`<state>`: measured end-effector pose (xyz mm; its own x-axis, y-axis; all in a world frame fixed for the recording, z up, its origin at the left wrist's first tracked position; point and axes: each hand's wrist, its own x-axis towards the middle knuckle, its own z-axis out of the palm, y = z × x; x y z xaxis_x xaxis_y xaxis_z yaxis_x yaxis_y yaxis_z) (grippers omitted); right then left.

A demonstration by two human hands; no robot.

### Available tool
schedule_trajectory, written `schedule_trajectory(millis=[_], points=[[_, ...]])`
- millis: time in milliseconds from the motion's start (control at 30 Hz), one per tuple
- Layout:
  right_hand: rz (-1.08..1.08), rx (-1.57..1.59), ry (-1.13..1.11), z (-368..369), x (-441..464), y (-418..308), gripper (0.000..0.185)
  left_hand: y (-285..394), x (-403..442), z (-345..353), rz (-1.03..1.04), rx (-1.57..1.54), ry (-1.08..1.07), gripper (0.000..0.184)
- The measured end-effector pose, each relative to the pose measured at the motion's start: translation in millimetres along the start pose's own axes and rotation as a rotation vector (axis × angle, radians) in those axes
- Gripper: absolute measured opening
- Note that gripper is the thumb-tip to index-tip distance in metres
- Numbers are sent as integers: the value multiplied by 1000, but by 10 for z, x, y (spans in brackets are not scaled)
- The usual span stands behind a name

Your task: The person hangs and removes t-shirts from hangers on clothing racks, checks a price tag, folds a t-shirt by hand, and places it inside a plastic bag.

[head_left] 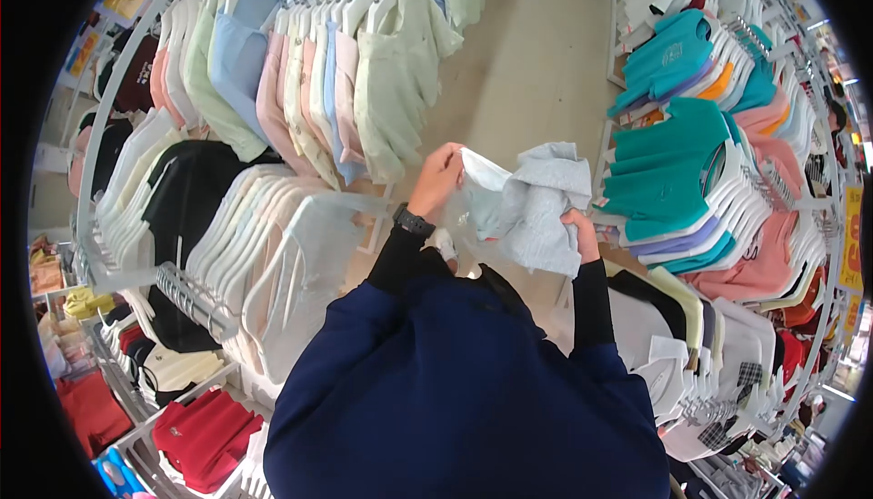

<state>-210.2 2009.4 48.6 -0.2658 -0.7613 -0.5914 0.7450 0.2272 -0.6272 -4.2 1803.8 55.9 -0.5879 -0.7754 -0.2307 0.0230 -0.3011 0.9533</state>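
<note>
In front of my body, my left hand (438, 178), with a dark watch on its wrist, pinches the upper corner of a whitish, partly see-through plastic bag (485, 170). Something pale green shows through or below the bag; its kind is unclear. My right hand (583, 234) grips the lower right edge of a light grey garment (543, 201), which is bunched and folded over at the top. The garment lies against the bag's right side, and its folds hide where the two meet. Fingers of both hands are closed.
A rack with pale shirts (386, 81) on hangers stands at left, above sheer garments (314, 244). To the right hang teal T-shirts (664, 172) with pink ones (768, 254) behind. A tiled aisle floor (518, 72) runs ahead. Folded red clothing (207, 435) lies lower left.
</note>
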Motion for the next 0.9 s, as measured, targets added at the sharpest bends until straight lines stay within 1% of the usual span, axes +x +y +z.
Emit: schedule_trajectory(millis=[67,167,267,300,367,400,467,533,567,667,767,867,900], points=[[-33,29,51,6,149,-98,45,116,167,43,-109,-38,-59,17],[-86,74,98,-106,459,-191,48,196,475,86,134,267,-160,19],[-119,133,142,13,534,-316,49,636,609,128,358,805,-138,21],[-130,149,149,103,589,-379,49,611,738,135,417,841,-108,22],[-175,103,240,251,773,-402,49,475,992,165,525,911,-38,26],[-194,80,285,296,877,-415,49,508,1101,210,470,902,-73,27],[-303,52,275,239,1202,-421,51,598,1350,321,364,879,-140,28],[-418,28,290,154,1531,-483,53,623,1606,335,359,946,-206,28],[-396,70,267,39,1704,-538,58,624,1733,347,356,982,-236,28],[-617,-172,500,349,1820,-928,61,630,2124,409,469,988,-252,27],[-965,-546,630,334,2169,-870,63,836,2461,837,474,857,-124,25],[-1175,-756,271,645,2202,-1385,59,1144,2729,1235,463,738,-82,24],[-1186,-871,192,587,2341,-1508,57,1271,2770,1321,459,667,-113,23]])
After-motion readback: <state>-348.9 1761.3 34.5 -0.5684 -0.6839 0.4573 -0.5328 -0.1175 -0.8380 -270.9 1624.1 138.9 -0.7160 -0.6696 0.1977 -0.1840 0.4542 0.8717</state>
